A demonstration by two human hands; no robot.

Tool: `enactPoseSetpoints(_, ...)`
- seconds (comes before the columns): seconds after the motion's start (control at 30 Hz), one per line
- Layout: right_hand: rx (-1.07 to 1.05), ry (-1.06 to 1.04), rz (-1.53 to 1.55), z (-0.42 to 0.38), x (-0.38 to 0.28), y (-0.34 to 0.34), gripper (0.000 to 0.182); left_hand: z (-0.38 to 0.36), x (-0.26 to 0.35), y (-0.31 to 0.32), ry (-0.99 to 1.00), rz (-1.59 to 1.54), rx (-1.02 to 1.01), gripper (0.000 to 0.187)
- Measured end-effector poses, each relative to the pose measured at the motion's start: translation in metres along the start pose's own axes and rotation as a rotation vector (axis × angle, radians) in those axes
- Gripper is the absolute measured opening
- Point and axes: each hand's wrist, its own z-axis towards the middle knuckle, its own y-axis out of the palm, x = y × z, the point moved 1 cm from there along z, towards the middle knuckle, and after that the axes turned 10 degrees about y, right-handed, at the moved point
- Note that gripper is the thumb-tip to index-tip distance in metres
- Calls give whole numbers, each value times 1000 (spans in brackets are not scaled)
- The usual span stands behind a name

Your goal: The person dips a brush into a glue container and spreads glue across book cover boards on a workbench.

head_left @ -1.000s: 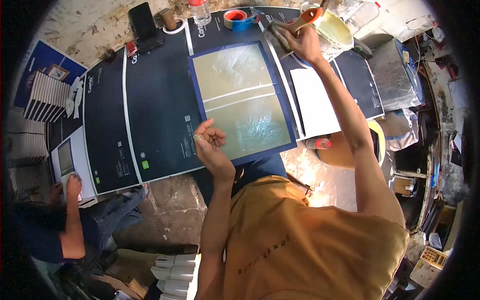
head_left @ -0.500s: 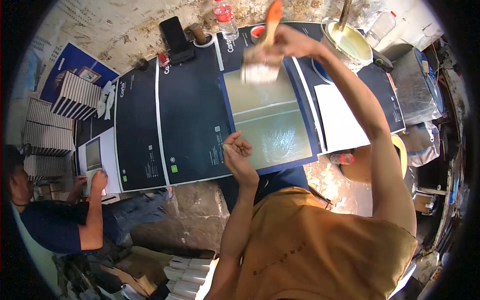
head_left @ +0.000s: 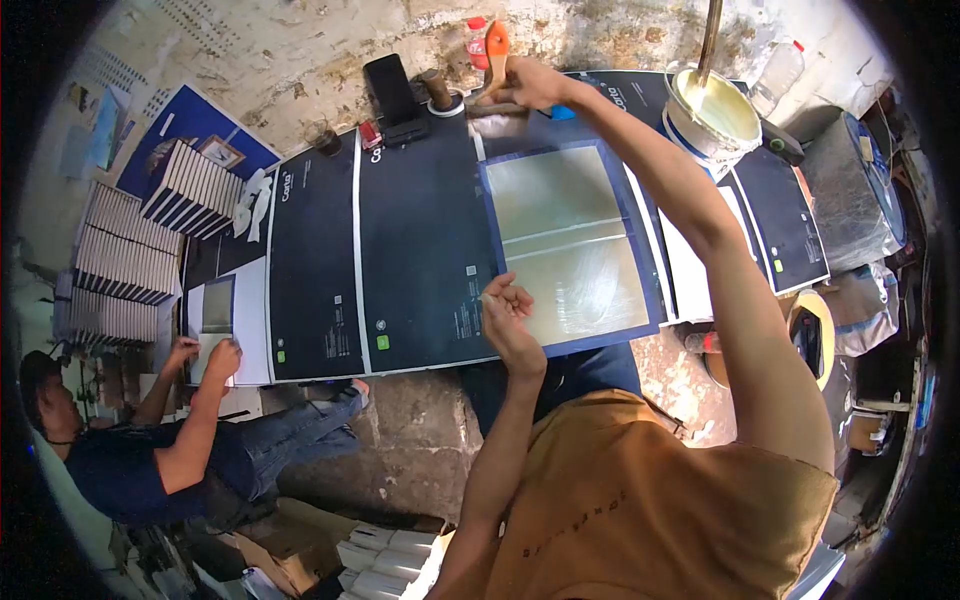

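Observation:
My right hand (head_left: 535, 84) grips a wide paint brush (head_left: 497, 48) with an orange-tipped handle; its blurred bristles hang over the table's back part, just beyond a blue-bordered sheet (head_left: 652, 295). Two grey-beige boards (head_left: 560, 195) lie on this sheet, parted by a narrow pale strip, and the nearer one has a wet shine. At the sheet's left edge my left hand (head_left: 512, 312) hovers with its fingers curled, and nothing shows in it. A bucket of pale paste (head_left: 728, 118) with a stick in it stands right of the brush.
Black panels (head_left: 430, 240) cover the table. At the back are a phone (head_left: 388, 88) and a red-capped bottle (head_left: 478, 45). Stacked books (head_left: 190, 190) stand at the left, where a co-worker (head_left: 150, 450) handles a smaller board. A white sheet (head_left: 695, 265) lies at the right.
The brush in my right hand has moved left and back, off the boards to the area beyond them. The whole view has shifted, while my left hand keeps its curled pose.

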Motion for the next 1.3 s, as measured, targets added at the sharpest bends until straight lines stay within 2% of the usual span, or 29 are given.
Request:
enactPoseSetpoints(0.03, -23, 130, -180, -18, -36, -10, 39, 0, 1, -3, 16, 32, 7, 54)
enactPoseSetpoints(0.07, -149, 2, -80, -15, -24, 4, 43, -2, 2, -4, 32, 58, 15, 54)
enactPoseSetpoints(0.13, -436, -110, 79, -18, -23, 18, 47, 0, -3, 1, 86, 100, 39, 53)
enactPoseSetpoints(0.17, -242, -52, -78, -26, -23, 14, 45, 0, -7, -1, 117, 129, 53, 53)
enactPoseSetpoints(0.2, 50, -23, -294, -28, -24, 13, 38, -2, -6, -3, 143, 165, 66, 53)
enactPoseSetpoints(0.27, 145, 83, -343, -34, -25, 9, 32, 0, -4, -4, 182, 168, 70, 54)
enactPoseSetpoints(0.33, -72, 45, -140, -69, -58, 10, 22, -4, -1, -2, 196, 127, 134, 57)
enactPoseSetpoints(0.37, -27, -164, -235, -85, -56, 21, 14, -4, -1, -4, 189, 99, 166, 59)
enactPoseSetpoints(0.4, -55, -278, -415, -107, -74, 24, 9, -1, -2, -3, 187, 59, 201, 62)
enactPoseSetpoints(0.43, 137, -430, -530, -129, -69, 39, 5, -2, -4, -3, 174, 22, 235, 65)
enactPoseSetpoints(0.47, -99, -277, -389, -144, -65, 46, 28, -5, -3, -4, 160, 34, 257, 66)
enactPoseSetpoints(0.53, -225, -188, -369, -177, -101, 42, 28, 0, 0, -3, 149, 58, 303, 68)
enactPoseSetpoints(0.6, -48, -279, -166, -188, -114, 39, 21, 1, 2, -2, 137, 38, 329, 70)
enactPoseSetpoints(0.67, 220, -8, 16, -183, -120, 40, 19, 2, 1, -2, 144, 49, 258, 73)
enactPoseSetpoints(0.7, 355, 85, 2, -176, -113, 44, 24, 1, -1, -4, 153, 65, 186, 74)
enactPoseSetpoints(0.73, 398, 346, 92, -172, -117, 46, 24, -1, -3, -3, 159, 78, 116, 76)
enactPoseSetpoints(0.8, 554, 345, 119, -175, -101, 70, 26, -3, -2, 2, 155, 190, 30, 81)
enactPoseSetpoints(0.9, 573, 491, 51, -208, -82, 78, 26, 2, 1, 8, 82, 359, 8, 83)
enactPoseSetpoints(0.93, 654, 440, 120, -224, -64, 71, 36, 4, 3, 10, 74, 353, 6, 82)
enactPoseSetpoints(1.0, 740, 427, 71, -261, -20, 38, 28, 4, 8, 11, 57, 346, 11, 82)
enactPoseSetpoints(1.03, 749, 480, -171, -277, -19, 14, 24, 3, 8, 9, 16, 307, 12, 81)
enactPoseSetpoints(1.07, 759, 448, -246, -289, -26, -4, 22, 2, 5, 6, 3, 284, 23, 81)
enactPoseSetpoints(1.1, 820, 629, -384, -298, -26, -17, 20, 3, 2, 4, -5, 258, 29, 81)
enactPoseSetpoints(1.2, 1005, 490, 81, -309, -40, -30, 13, 3, 1, 5, -7, 258, 24, 82)
enactPoseSetpoints(1.3, 986, 420, 294, -286, -78, 17, 17, 5, 0, 7, 53, 346, -26, 83)
